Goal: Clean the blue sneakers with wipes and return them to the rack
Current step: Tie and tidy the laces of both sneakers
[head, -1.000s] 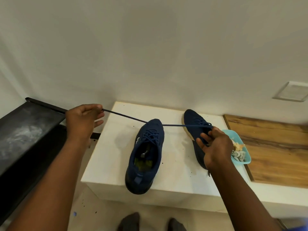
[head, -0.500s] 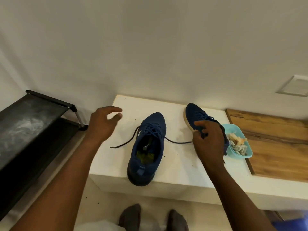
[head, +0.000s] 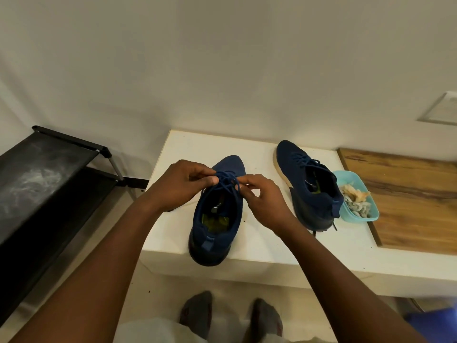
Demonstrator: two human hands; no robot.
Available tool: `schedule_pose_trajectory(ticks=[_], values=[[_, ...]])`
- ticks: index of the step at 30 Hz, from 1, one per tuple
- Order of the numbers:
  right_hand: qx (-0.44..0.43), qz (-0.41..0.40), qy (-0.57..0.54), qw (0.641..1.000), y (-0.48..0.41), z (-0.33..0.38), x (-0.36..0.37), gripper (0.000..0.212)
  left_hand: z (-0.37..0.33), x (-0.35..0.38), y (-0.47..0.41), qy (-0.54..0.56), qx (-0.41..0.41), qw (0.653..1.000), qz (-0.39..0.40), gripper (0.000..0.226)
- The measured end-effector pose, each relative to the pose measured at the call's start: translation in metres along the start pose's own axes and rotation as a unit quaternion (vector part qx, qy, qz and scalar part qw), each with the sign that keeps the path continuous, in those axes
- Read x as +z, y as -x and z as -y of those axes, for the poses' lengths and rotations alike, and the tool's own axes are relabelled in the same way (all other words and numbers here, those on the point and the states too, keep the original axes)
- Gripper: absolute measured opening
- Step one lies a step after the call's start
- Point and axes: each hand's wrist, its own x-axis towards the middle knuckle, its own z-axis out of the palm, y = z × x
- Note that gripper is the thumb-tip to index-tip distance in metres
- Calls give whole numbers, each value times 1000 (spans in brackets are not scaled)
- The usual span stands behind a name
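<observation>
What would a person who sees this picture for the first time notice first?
First, the left hand and the right hand, both pinching the laces of a blue sneaker in the middle of the white platform. To its right, the second sneaker lies tilted on its side, beside a turquoise tray of crumpled wipes. A dusty black rack stands on the left.

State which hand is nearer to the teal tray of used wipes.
Right. The right hand is at the near sneaker's laces, one sneaker away from the teal tray; the left hand is farther left.
</observation>
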Motion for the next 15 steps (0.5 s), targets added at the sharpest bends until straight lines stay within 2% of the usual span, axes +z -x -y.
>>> schedule_pose_trajectory(ticks=[3,7,12,15], values=[[-7,-7,3,1000,0,1,1,15,-1,2,0,3,10,1000,-20,14],[-2,-55,23,998,2,1,-7,11,-3,-3,2,11,2,999,-48,11],[23,-95,27,995,13,-1,-23,11,-3,-11,9,33,-17,999,-29,12],[53,-81,52,994,17,-5,-24,12,2,-15,11,21,-46,999,-18,14]])
